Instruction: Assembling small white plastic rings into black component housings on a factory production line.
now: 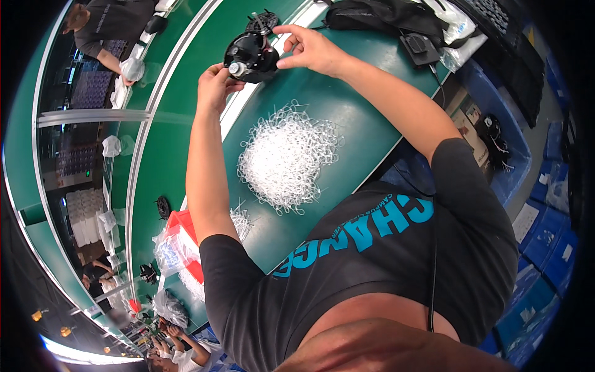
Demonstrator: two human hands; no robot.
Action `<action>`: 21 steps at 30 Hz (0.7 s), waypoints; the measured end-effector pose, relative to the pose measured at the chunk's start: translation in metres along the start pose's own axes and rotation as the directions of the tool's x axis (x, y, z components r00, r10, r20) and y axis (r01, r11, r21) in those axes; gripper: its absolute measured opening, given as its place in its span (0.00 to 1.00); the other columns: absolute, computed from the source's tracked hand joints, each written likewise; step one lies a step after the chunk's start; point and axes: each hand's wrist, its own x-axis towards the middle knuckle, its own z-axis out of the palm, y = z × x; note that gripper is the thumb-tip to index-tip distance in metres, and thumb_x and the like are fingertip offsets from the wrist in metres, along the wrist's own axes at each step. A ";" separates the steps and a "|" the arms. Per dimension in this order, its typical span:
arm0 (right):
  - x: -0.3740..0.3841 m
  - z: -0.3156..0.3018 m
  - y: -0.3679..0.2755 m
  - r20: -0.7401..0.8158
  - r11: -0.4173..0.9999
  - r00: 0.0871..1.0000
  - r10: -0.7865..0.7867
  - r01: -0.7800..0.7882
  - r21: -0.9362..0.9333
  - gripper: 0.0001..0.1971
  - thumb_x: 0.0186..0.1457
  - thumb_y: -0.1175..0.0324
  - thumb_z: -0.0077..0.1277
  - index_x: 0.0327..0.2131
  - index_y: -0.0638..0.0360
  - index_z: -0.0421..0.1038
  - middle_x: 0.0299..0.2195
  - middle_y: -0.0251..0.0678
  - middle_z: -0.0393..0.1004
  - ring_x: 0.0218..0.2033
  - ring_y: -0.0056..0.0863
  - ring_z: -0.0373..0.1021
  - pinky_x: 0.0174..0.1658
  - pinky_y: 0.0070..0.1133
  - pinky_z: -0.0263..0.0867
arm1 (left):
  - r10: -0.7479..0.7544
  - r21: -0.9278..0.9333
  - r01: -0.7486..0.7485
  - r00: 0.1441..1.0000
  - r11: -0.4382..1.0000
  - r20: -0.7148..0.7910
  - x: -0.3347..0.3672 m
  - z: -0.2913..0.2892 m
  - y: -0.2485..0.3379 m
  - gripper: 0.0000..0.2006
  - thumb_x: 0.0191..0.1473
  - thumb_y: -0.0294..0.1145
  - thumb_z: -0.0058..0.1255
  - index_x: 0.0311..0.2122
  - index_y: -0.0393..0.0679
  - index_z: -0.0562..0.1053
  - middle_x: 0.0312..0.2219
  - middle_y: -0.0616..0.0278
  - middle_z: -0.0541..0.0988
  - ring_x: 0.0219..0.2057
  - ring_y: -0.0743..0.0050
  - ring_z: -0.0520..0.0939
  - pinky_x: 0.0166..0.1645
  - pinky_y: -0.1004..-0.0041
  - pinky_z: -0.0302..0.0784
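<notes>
A black round motor-like part (251, 56) with a silver hub is held up above the green workbench (359, 130). My left hand (215, 87) grips its lower left side near the hub. My right hand (308, 48) rests its fingertips on the part's upper right edge, fingers curled. A second black round part (263, 22) lies just behind it. A large heap of white plastic ties (286, 156) lies on the bench below my hands.
A black bag (384, 15) and clear plastic bags (455, 28) lie at the bench's far right. A red bin (186, 232) with bagged parts sits at the left. Blue crates (545, 248) stand on the right. Another person (111, 31) works across the conveyor (167, 136).
</notes>
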 end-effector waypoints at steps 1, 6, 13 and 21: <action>0.001 -0.005 0.002 -0.011 1.000 1.000 0.004 -0.004 -0.006 0.37 0.45 0.68 0.65 0.59 0.58 0.60 0.34 0.26 0.64 0.30 0.11 0.63 0.35 0.14 0.62 | 0.007 0.014 -0.007 1.000 1.000 0.020 -0.008 0.017 0.006 0.11 0.58 0.26 0.44 0.45 0.32 0.68 0.30 0.54 0.79 0.25 0.69 0.82 0.28 0.76 0.80; -0.007 -0.032 0.007 -0.201 0.992 0.980 0.015 0.011 0.129 0.14 0.53 0.69 0.59 0.43 0.62 0.76 0.27 0.26 0.75 0.29 0.12 0.67 0.35 0.14 0.64 | -0.007 0.033 0.002 0.988 0.999 0.154 -0.027 0.072 0.012 0.12 0.56 0.25 0.45 0.43 0.28 0.69 0.29 0.52 0.79 0.23 0.68 0.82 0.27 0.76 0.80; -0.030 -0.066 -0.005 -0.276 0.949 0.960 -0.053 -0.037 -0.313 0.11 0.56 0.63 0.56 0.35 0.60 0.79 0.24 0.27 0.77 0.26 0.12 0.69 0.32 0.16 0.64 | -0.010 0.077 -0.012 0.961 0.997 0.278 -0.044 0.121 0.005 0.11 0.55 0.29 0.53 0.38 0.31 0.71 0.28 0.57 0.79 0.23 0.71 0.82 0.28 0.74 0.81; -0.027 -0.077 -0.011 -0.086 0.868 0.996 -0.027 -0.020 -0.497 0.14 0.60 0.62 0.49 0.43 0.60 0.76 0.26 0.35 0.77 0.28 0.21 0.72 0.36 0.21 0.67 | 0.296 0.052 -0.306 0.945 0.951 0.137 -0.028 0.122 0.033 0.10 0.54 0.27 0.57 0.42 0.38 0.76 0.32 0.63 0.81 0.28 0.80 0.78 0.32 0.79 0.74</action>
